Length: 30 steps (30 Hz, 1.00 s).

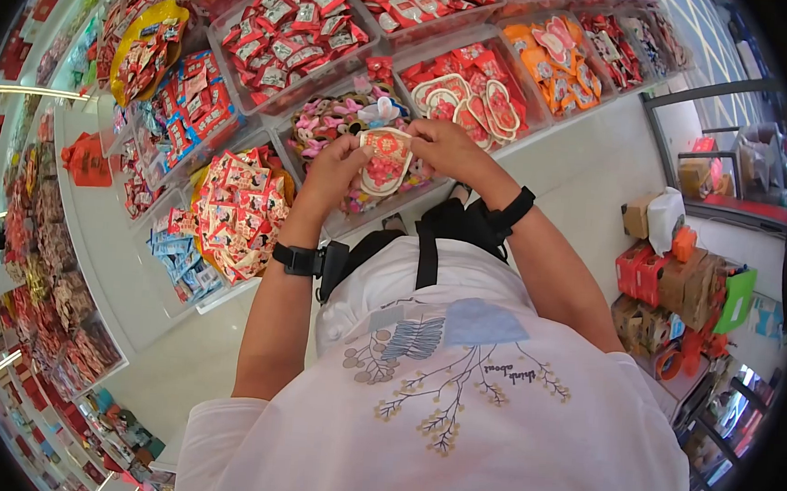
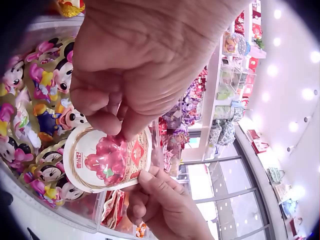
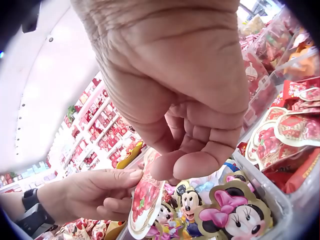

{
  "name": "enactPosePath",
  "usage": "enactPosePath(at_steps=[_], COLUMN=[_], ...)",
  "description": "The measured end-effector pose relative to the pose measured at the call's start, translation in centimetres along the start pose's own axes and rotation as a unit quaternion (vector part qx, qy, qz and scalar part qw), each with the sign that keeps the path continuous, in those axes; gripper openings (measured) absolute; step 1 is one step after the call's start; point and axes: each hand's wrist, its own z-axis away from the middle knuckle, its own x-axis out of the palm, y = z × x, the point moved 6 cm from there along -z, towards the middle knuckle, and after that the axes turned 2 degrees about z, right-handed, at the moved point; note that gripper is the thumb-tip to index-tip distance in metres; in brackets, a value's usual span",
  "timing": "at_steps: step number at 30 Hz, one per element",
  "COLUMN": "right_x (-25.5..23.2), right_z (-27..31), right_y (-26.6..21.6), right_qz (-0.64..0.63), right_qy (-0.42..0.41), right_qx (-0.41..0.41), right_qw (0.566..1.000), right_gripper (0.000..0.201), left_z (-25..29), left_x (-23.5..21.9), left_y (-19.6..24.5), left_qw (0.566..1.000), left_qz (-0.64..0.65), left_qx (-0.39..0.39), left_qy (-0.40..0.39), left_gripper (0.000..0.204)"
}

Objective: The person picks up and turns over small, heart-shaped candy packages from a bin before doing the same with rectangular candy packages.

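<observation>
Left hand (image 1: 333,170) and right hand (image 1: 451,149) pinch opposite edges of a jar-shaped packet (image 1: 385,163) (red fruit printed on it), holding it above a clear bin (image 1: 282,143) of cartoon-mouse packets (image 3: 237,215), beside a bin of similar packets (image 1: 476,110).

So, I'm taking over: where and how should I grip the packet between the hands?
I'd pinch the packet by its rounded near end, from the wearer's side: it looks flat, and left hand and right hand leave that end free.
</observation>
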Motion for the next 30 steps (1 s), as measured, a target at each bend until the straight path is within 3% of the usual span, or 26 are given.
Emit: enactPosePath(at_steps=[4,10,16,19,25,30], right_x=[0.1,-0.5,-1.2,-0.9,1.0,1.1], right_z=[0.2,1.4,1.7,1.7,2.8,2.6], right_y=[0.5,0.4,0.5,0.5,-1.6,-1.5], right_qz=[-0.035,-0.148,-0.239,-0.271,-0.192,-0.203], right_qy=[-0.013,0.007,0.054,0.045,-0.058,-0.030], right_qx=[0.029,0.056,0.053,0.021,0.050,0.049], right_qw=[0.999,0.987,0.968,0.961,0.978,0.977], right_gripper=[0.018,0.016,0.011,0.016,0.023,0.026], left_z=[0.3,1.1,3.1,3.3,2.6,2.5], left_x=[-0.2,-0.6,-0.6,-0.3,-2.4,-2.6], left_y=[0.1,1.0,2.6,3.1,5.2,7.1], left_qw=[0.999,0.999,0.999,0.998,0.991,0.995], left_qz=[-0.014,0.035,0.028,0.051,0.054,0.024], left_qx=[-0.033,-0.004,-0.022,0.015,0.064,0.060], left_qy=[0.003,0.031,0.031,0.045,0.101,0.075], left_gripper=[0.022,0.031,0.026,0.024,0.023,0.022])
